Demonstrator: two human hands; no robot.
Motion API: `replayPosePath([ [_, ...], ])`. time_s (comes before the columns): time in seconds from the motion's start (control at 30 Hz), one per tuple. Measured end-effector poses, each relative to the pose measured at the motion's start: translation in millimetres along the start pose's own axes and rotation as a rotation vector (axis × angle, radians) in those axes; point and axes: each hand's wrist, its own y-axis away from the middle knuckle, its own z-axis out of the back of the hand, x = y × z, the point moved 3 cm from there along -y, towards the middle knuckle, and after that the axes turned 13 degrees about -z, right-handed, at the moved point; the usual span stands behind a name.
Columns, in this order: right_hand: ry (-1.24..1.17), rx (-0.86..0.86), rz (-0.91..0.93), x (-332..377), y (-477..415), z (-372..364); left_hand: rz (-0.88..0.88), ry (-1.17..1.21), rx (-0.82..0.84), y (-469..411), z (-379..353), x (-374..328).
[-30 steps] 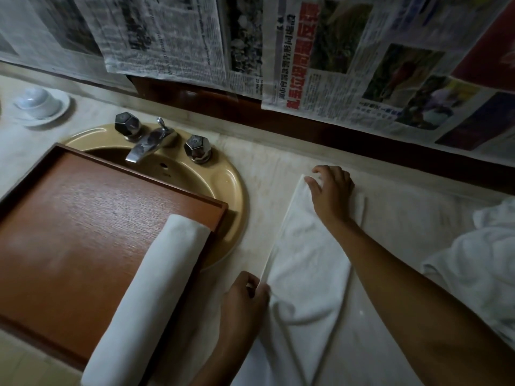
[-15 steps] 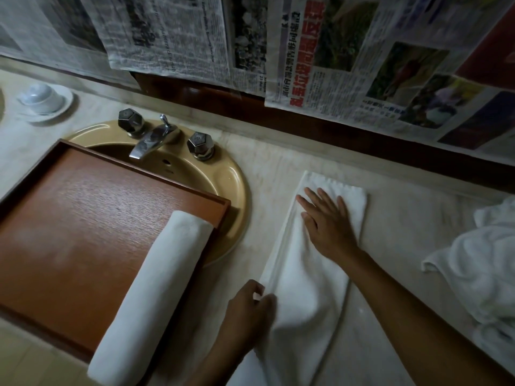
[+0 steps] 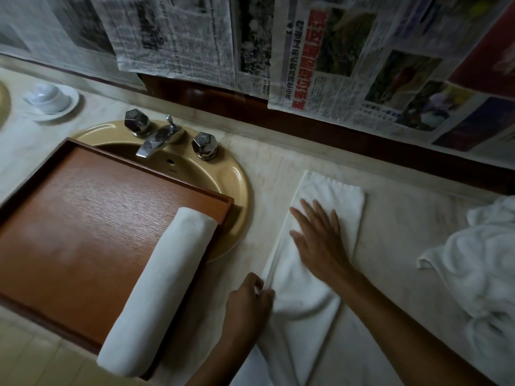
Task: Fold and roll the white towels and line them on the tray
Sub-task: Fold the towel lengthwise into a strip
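Observation:
A white towel [image 3: 331, 196], folded into a long strip, lies flat on the marble counter to the right of the sink. My right hand [image 3: 317, 240] lies flat on its middle with straight, spread fingers. My left hand [image 3: 248, 299] pinches the strip's left edge nearer to me. A rolled white towel [image 3: 158, 291] rests along the right side of the brown wooden tray [image 3: 83, 218], which sits across the sink.
A pile of loose white towels [image 3: 485, 274] lies at the right edge. The yellow sink [image 3: 231, 182] has a chrome tap [image 3: 156, 140] behind the tray. A white cup on a saucer [image 3: 50, 100] stands at the far left. Newspaper sheets [image 3: 362, 65] hang on the wall.
My right hand has slid from the towel's far end back toward me along the strip, its fingers flattening out. My left hand has kept its hold on the left edge.

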Motion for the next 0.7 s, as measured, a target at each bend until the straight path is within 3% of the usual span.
replayPosePath([
  [0.1, 0.093, 0.072, 0.05, -2.6, 28.2, -13.9, 0.033, 0.063, -0.002, 3.8, 0.3, -3.0],
  [0.17, 0.11, 0.074, 0.033, -8.6, 21.1, -15.2, 0.174, 0.348, 0.064, 7.9, -0.6, 2.2],
  [0.27, 0.123, 0.053, 0.018, -7.5, 7.3, -12.9, 0.415, 0.95, 0.357, 22.7, 4.4, -5.1],
  [0.3, 0.126, 0.049, 0.017, -7.7, 4.8, -13.2, 0.407, 0.957, 0.4, 28.2, 9.3, -5.6],
  [0.33, 0.126, 0.046, 0.02, -8.6, 3.1, -13.5, 0.376, 0.903, 0.381, 33.1, 14.2, -1.7],
  [0.47, 0.126, 0.038, 0.026, -10.1, -2.0, -10.7, 0.068, 0.295, 0.042, 28.2, 24.2, 32.2],
  [0.57, 0.12, 0.039, 0.027, -9.1, -3.0, -10.3, 0.012, 0.078, -0.005, 29.5, 20.3, 42.6],
  [0.7, 0.136, 0.072, 0.002, -8.3, -3.4, -12.6, -0.049, -0.013, -0.055, 32.6, 20.1, 36.4],
])
